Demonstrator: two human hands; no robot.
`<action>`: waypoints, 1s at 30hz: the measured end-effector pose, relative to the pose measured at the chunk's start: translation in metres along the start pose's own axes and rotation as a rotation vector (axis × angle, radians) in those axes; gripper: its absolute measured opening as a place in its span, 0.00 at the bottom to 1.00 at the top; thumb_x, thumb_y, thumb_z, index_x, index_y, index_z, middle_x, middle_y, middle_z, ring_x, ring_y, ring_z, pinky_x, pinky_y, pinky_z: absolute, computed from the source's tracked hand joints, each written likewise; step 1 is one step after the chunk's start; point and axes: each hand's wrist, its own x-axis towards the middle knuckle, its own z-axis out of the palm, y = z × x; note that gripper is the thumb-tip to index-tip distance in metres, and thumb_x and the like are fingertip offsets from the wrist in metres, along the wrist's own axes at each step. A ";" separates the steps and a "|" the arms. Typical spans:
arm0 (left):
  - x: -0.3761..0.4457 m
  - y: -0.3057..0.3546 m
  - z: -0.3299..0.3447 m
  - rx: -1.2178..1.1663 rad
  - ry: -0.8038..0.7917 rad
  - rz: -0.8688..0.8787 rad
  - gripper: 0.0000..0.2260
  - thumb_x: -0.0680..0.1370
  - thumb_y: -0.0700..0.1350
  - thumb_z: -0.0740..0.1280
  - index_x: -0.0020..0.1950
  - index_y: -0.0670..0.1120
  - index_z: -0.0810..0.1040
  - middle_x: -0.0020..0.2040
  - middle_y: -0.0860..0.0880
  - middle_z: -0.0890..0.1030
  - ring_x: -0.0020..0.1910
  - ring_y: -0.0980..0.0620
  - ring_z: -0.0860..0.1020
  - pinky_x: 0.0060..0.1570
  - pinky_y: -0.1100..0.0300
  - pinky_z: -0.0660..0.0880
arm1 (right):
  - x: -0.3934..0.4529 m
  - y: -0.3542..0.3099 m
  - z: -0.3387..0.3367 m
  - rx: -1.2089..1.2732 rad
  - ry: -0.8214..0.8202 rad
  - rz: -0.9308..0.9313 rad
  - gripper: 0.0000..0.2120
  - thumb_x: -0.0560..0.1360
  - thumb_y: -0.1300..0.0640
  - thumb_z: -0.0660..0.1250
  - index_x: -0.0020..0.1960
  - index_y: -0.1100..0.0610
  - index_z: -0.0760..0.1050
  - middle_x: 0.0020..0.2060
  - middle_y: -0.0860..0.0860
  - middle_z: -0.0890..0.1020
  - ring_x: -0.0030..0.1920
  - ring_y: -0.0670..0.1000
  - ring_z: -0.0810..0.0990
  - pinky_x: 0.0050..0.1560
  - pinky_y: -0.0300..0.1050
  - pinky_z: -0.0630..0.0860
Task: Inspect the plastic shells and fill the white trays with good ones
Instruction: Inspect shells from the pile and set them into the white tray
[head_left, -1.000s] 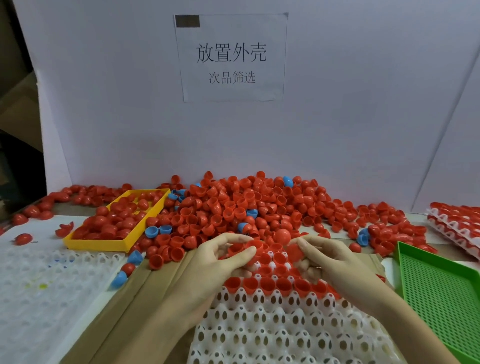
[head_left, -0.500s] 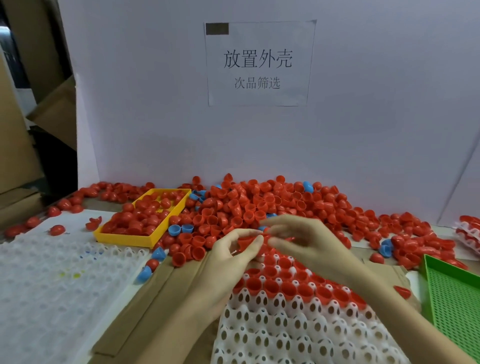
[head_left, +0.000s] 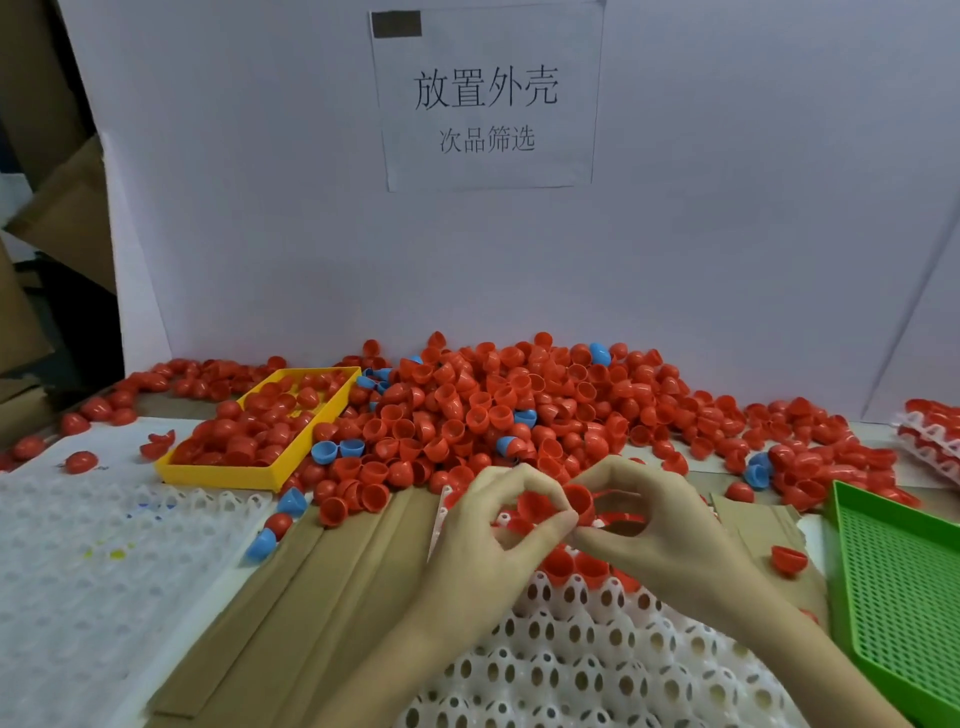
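Together, the left hand (head_left: 483, 540) and right hand (head_left: 644, 525) meet fingertip to fingertip above the white tray (head_left: 576, 649). The left hand's thumb and forefinger curl around a red shell (head_left: 535, 505); the right hand pinches another shell (head_left: 579, 500) just beside it. Beyond both hands lies the heap of red shells (head_left: 519, 410) on the counter (head_left: 332, 582). A yellow tray (head_left: 218, 474) sits beyond the left hand, a green tray (head_left: 893, 561) beside the right.

A large pile of red shells (head_left: 519, 410), domed half-cups mixed with a few blue ones, is lying loose across the tabletop (head_left: 332, 582) behind the white tray (head_left: 571, 670), whose far rows of perforated cells are holding red shells seated rim-up.
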 end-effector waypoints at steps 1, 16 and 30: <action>0.000 -0.001 0.001 0.020 0.009 -0.003 0.01 0.79 0.48 0.74 0.48 0.55 0.83 0.55 0.57 0.79 0.61 0.54 0.79 0.57 0.51 0.81 | -0.001 0.003 -0.001 -0.008 -0.007 0.001 0.09 0.71 0.51 0.80 0.48 0.46 0.82 0.46 0.44 0.86 0.48 0.47 0.86 0.49 0.46 0.84; 0.028 -0.040 -0.158 0.654 0.837 0.035 0.02 0.79 0.41 0.74 0.49 0.43 0.83 0.49 0.48 0.83 0.50 0.49 0.80 0.53 0.48 0.79 | -0.011 0.012 -0.016 0.064 -0.026 0.084 0.15 0.63 0.45 0.78 0.49 0.44 0.86 0.46 0.42 0.88 0.47 0.44 0.87 0.45 0.35 0.83; 0.027 -0.054 -0.170 0.515 0.927 -0.049 0.09 0.76 0.44 0.78 0.54 0.45 0.84 0.50 0.51 0.85 0.51 0.53 0.81 0.48 0.63 0.76 | -0.011 0.004 -0.015 0.067 -0.027 0.046 0.06 0.68 0.47 0.76 0.44 0.41 0.83 0.42 0.48 0.87 0.41 0.47 0.87 0.45 0.41 0.83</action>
